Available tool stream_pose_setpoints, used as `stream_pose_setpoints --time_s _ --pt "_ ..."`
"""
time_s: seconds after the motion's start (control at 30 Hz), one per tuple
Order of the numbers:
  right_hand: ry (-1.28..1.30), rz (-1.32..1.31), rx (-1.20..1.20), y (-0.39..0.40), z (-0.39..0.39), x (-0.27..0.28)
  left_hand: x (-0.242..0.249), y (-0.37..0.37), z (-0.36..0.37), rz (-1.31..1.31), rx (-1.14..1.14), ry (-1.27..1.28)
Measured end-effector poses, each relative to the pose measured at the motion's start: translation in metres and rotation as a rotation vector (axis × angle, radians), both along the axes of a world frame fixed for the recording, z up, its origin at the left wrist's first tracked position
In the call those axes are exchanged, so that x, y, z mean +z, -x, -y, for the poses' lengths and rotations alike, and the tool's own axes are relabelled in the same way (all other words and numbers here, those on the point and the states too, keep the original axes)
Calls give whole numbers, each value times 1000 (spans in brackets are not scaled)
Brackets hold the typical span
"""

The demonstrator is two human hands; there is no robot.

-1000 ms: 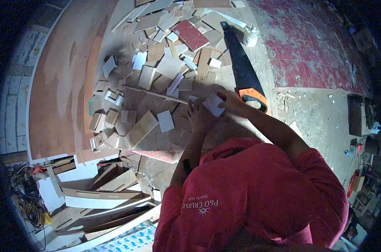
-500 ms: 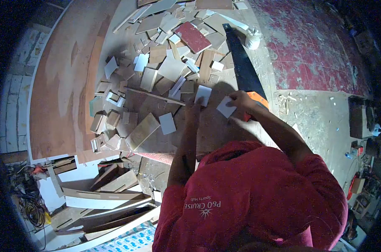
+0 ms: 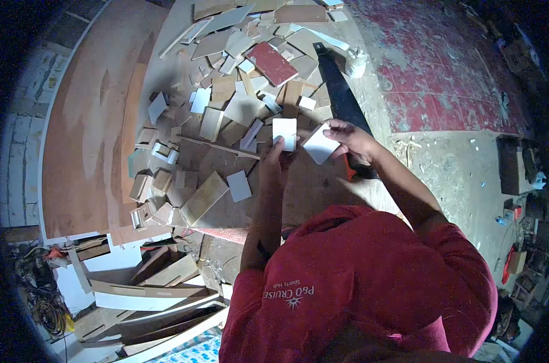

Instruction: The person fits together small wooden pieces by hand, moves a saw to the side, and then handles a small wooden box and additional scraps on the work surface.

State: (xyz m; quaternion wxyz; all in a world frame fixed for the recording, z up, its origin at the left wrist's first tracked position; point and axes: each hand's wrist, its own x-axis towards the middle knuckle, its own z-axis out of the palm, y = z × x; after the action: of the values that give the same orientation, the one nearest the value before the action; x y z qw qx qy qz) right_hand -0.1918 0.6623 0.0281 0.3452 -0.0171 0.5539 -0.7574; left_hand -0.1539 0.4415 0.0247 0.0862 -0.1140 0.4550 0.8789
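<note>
My left hand (image 3: 276,153) is closed on a small white rectangular board piece (image 3: 285,132), its thumb on the lower left edge. In my right hand (image 3: 351,140) is another white board piece (image 3: 320,145), tilted, with its thumb across the top corner. The two pieces are held near each other, just apart. Below my right hand the orange-handled handsaw (image 3: 341,88) lies with its dark blade pointing away; the hand and forearm hide most of its handle. A third white board piece (image 3: 239,186) lies flat on the worktop, left of my left forearm.
Many wood offcuts are heaped at the back, among them a red board (image 3: 273,63). A white container (image 3: 355,63) stands near the saw's tip. A thin wooden strip (image 3: 217,147) lies left of my hands. Long plywood sheets (image 3: 84,133) are on the left, with curved offcuts (image 3: 147,281) below.
Both white pieces have been raised off the worktop and brought closer together. My right hand has turned its piece and moved slightly left, away from the saw handle.
</note>
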Motion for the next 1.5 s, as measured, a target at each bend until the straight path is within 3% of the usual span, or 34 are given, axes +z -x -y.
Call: stream_pose_setpoints --time_s 0.2,0.3,0.33,0.4,0.43,0.5,0.53,0.57,0.63,0.73,0.83,0.97,1.07,1.17,1.23,1.37,1.43,1.5 --pt "92 -202 83 1 3 0 31 -13 -10 -173 47 265" --pt "18 -220 109 4 4 2 22 -11 -2 -197 12 420" --pt "-93 -209 117 6 6 0 8 -8 3 -191 14 419" --pt "-371 -233 92 4 13 -6 -28 -3 11 -140 -49 860" --pt "-373 -225 97 5 14 -17 -42 -3 12 -131 -50 857" --pt "-557 -355 252 14 19 -55 -60 -4 8 35 -158 1149" --pt "-485 -304 251 16 21 -72 -82 -12 8 -87 -25 908" --pt "-485 -301 253 14 23 -77 -102 -15 7 -83 -25 907" --pt "-901 -705 270 10 31 -82 -125 -18 5 -25 34 1240" --pt "-1044 -559 251 8 43 -81 -114 -23 2 8 39 1124" --pt "-1157 -596 157 2 46 -87 -101 -25 -3 85 102 1065" --pt "-1050 -743 108 -3 42 -90 -91 -22 -6 26 37 1225" --pt "-953 -688 57 -15 41 -44 -98 -17 -6 94 33 1191" --pt "-845 -760 82 -20 38 -23 -99 -13 -5 130 -102 1331" --pt "-767 -837 28 -22 35 -28 -110 -14 -3 9 -128 1306" --pt "-784 -963 -2 -26 37 -37 -138 -9 2 -37 -174 1437" --pt "-962 -952 67 -28 38 -40 -156 -11 -1 -186 5 1363" --pt "-951 -924 86 -26 38 -44 -133 -10 -2 -211 -67 1318"
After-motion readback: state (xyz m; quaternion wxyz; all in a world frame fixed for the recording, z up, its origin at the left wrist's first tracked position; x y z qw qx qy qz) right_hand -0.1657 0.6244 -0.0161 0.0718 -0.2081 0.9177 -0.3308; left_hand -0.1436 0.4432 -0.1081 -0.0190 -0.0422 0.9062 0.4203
